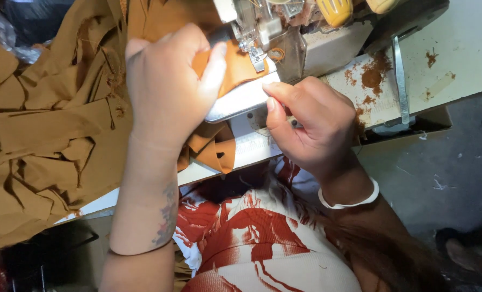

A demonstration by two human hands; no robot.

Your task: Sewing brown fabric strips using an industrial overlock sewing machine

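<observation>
left hand [168,89]: fingers together, pressed flat on brown fabric [235,67] at sewing machine [284,38] | right hand [311,124]: fingers curled, fingertips touching the machine's metal plate [241,100]

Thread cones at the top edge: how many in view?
2, both cut off by the top edge: a yellow thread cone above the sewing machine, and a paler thread cone just right of it. More may sit out of frame.
</observation>
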